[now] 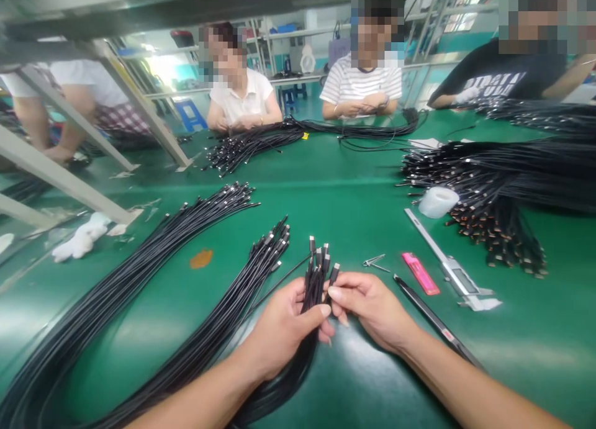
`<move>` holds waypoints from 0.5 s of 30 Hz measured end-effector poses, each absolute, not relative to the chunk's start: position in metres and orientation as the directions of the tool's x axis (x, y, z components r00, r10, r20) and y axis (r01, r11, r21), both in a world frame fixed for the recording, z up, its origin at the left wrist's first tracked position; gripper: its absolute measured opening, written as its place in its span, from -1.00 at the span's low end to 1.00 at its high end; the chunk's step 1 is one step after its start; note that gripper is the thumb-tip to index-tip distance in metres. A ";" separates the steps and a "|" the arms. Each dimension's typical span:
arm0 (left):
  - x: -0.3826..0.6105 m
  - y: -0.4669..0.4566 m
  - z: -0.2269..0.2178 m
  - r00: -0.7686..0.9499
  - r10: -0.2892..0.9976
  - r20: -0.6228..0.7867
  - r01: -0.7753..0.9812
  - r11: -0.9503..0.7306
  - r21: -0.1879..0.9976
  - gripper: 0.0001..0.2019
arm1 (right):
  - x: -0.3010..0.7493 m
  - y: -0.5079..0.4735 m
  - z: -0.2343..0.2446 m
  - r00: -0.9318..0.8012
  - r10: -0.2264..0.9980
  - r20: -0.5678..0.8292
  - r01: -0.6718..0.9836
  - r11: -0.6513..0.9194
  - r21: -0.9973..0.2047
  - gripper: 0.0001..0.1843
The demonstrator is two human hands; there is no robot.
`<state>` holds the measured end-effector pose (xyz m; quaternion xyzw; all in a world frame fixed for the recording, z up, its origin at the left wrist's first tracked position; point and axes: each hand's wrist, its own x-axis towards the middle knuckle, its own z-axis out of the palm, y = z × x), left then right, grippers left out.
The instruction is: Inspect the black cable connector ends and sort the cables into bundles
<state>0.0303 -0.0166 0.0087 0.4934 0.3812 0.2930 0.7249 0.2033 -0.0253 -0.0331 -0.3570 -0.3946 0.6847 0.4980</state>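
Note:
My left hand [293, 320] is wrapped round a bundle of black USB cables [314, 289], its thumb across the front. The metal-tipped plugs stick up above the fingers, and the cords run down behind my wrist. My right hand [372, 302] pinches one USB cable [334, 274] at the bundle's right side, just below its plug, between thumb and forefinger. Left of my hands lies a second cable bundle [242, 286], with its plugs pointing away from me. Farther left, a larger cable bundle [139, 261] curves across the green table [326, 199].
Right of my hands lie tweezers [376, 262], a black pen-like tool [433, 317], a pink packet [419, 274] and a digital caliper [451, 264]. A tape roll [438, 202] sits by a big cable pile [512, 174]. Metal struts [69, 180] stand at left. Several people sit opposite.

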 end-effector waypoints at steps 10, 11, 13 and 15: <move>0.032 -0.016 0.011 0.524 0.807 -0.272 -0.004 0.322 0.947 -0.65 | 0.201 -0.025 -0.031 -0.231 0.967 -0.106 -0.416 -0.196 -0.888 -0.61; 0.032 -0.016 0.011 0.517 0.815 -0.261 -0.007 0.309 0.951 -0.67 | 0.200 -0.024 -0.031 -0.227 0.968 -0.106 -0.420 -0.195 -0.886 -0.60; 0.032 -0.015 0.012 0.507 0.829 -0.237 -0.018 0.285 0.958 -0.71 | 0.199 -0.024 -0.031 -0.219 0.969 -0.111 -0.425 -0.197 -0.883 -0.59; 0.031 -0.014 0.012 0.496 0.838 -0.228 -0.030 0.279 0.960 -0.72 | 0.199 -0.023 -0.031 -0.206 0.970 -0.127 -0.422 -0.205 -0.883 -0.57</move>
